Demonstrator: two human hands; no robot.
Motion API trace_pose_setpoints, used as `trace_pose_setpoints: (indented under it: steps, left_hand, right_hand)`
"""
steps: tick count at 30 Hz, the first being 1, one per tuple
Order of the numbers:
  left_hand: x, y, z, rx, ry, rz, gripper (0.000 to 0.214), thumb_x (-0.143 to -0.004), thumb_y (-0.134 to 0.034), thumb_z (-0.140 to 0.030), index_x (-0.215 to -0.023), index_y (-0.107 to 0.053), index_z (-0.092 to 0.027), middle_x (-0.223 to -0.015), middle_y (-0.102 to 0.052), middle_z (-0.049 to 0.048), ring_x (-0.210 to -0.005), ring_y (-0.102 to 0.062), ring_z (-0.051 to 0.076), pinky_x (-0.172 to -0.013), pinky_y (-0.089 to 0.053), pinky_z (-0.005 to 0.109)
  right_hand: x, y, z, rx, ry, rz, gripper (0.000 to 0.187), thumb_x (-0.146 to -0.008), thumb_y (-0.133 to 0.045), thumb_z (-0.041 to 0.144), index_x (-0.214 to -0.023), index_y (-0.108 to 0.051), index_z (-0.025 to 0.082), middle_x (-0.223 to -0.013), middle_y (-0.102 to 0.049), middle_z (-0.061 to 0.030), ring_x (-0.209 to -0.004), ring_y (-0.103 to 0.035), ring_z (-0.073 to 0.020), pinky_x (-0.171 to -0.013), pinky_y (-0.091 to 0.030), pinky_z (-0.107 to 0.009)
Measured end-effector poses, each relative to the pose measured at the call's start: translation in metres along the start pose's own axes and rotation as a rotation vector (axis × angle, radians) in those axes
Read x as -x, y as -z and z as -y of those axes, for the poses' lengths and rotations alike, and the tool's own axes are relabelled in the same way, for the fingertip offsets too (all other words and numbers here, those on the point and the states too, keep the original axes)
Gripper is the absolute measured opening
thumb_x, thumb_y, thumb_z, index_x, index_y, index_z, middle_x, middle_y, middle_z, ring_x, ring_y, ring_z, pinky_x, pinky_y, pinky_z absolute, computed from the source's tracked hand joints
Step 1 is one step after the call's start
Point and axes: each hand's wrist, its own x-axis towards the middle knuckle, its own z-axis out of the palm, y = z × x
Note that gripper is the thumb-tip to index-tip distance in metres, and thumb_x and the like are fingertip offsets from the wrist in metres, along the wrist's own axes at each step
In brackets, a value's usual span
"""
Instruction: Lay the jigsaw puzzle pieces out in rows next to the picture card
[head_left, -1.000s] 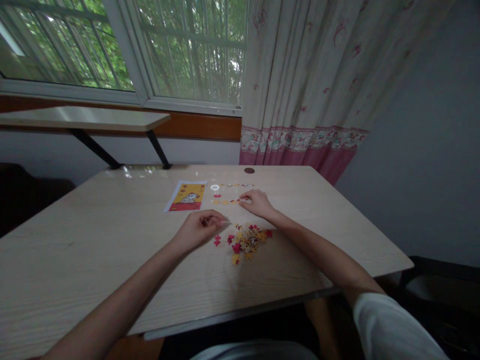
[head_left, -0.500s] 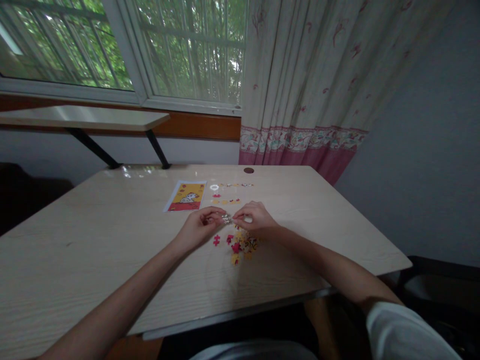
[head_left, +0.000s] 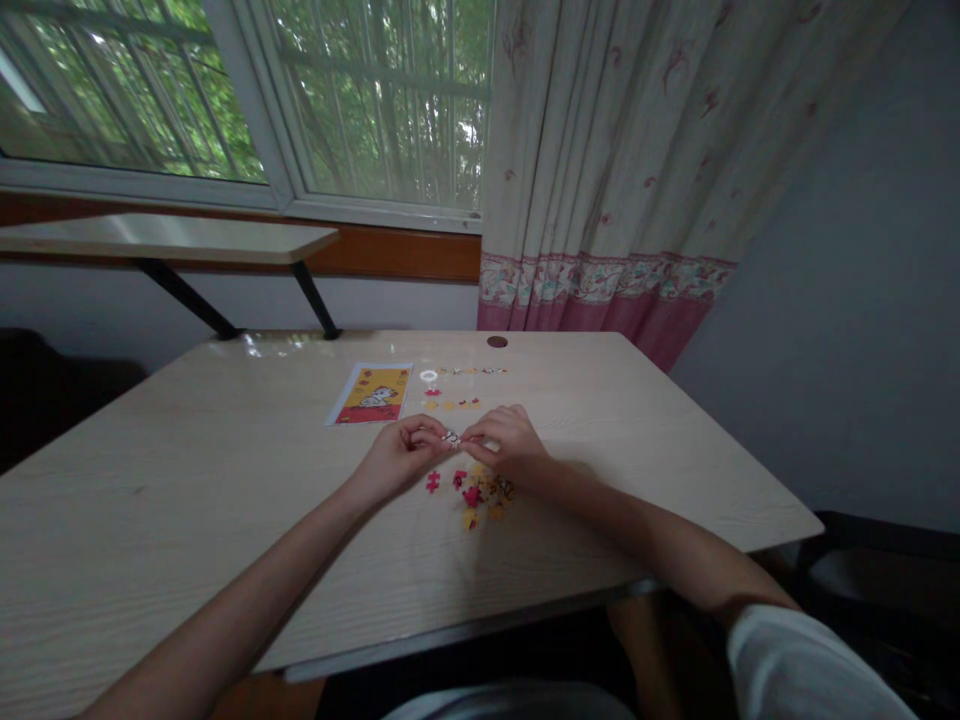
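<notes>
Between my two hands, raised over the table, are white puzzle pieces (head_left: 451, 438) with dark lines. My left hand (head_left: 405, 450) pinches them from the left, thumb and fingertips closed. From the right, my right hand (head_left: 510, 440) grips their other edge, its fingers closed too. How many pieces are held I cannot tell. Just below lies a loose heap of yellow, red and white puzzle pieces (head_left: 487, 490), with a single red puzzle piece (head_left: 433, 482) at its left. Beyond my hands are sorted rows of puzzle pieces (head_left: 450, 404). A picture card (head_left: 371, 393) shows a white animal on yellow and red.
The pale wooden table (head_left: 247, 520) spans the view. A raised shelf (head_left: 172, 236) on black legs stands at the back left. A round dark cap (head_left: 497, 342) sits near the rear edge, before the curtain (head_left: 600, 200). A dark chair (head_left: 885, 570) is at the right.
My right hand has come slightly left and closer to my left hand, so its fingertips now meet the white pieces. The heap and the card stay where they were.
</notes>
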Motion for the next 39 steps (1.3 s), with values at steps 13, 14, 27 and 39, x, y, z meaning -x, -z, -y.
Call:
trace_pose_setpoints:
  steps: [13, 14, 27, 39]
  left_hand:
    - [0.000, 0.011, -0.002, -0.299, -0.099, 0.003, 0.021, -0.071, -0.063, -0.029, -0.086, -0.063, -0.014, -0.070, -0.064, 0.0029, -0.060, -0.053, 0.011, -0.053, -0.037, 0.021]
    - [0.000, 0.013, -0.003, -0.360, -0.118, 0.002, 0.019, -0.072, -0.062, -0.029, -0.085, -0.064, -0.015, -0.068, -0.063, 0.0023, -0.058, -0.052, 0.011, -0.051, -0.036, 0.021]
    - [0.003, 0.017, -0.006, -0.652, -0.202, 0.057, 0.019, -0.076, -0.053, -0.029, -0.081, -0.066, -0.015, -0.068, -0.064, 0.0027, -0.054, -0.048, 0.011, -0.051, -0.035, 0.022]
    - [0.005, 0.016, -0.005, -0.643, -0.201, 0.055, 0.017, -0.077, -0.053, -0.027, -0.079, -0.065, -0.015, -0.065, -0.062, 0.0017, -0.053, -0.046, 0.010, -0.050, -0.033, 0.021]
  right_hand:
    - [-0.006, 0.032, -0.033, 0.063, -0.022, -0.092, 0.019, -0.085, -0.054, 0.036, -0.085, -0.067, 0.022, -0.083, -0.066, -0.0018, -0.081, -0.055, -0.0136, -0.078, -0.027, -0.030]
    - [-0.006, 0.037, -0.039, 0.053, -0.055, -0.110, 0.019, -0.085, -0.054, 0.036, -0.086, -0.067, 0.022, -0.084, -0.066, -0.0022, -0.082, -0.055, -0.0139, -0.079, -0.028, -0.030]
    - [-0.011, 0.042, -0.070, -0.009, -0.226, -0.161, 0.017, -0.082, -0.057, 0.034, -0.085, -0.069, 0.023, -0.084, -0.065, -0.0036, -0.083, -0.055, -0.0157, -0.081, -0.033, -0.031]
    - [-0.043, 0.018, -0.161, 0.100, -0.707, 0.111, 0.026, -0.076, -0.059, 0.040, -0.089, -0.069, 0.020, -0.085, -0.069, -0.0035, -0.075, -0.059, -0.0147, -0.065, -0.038, -0.024]
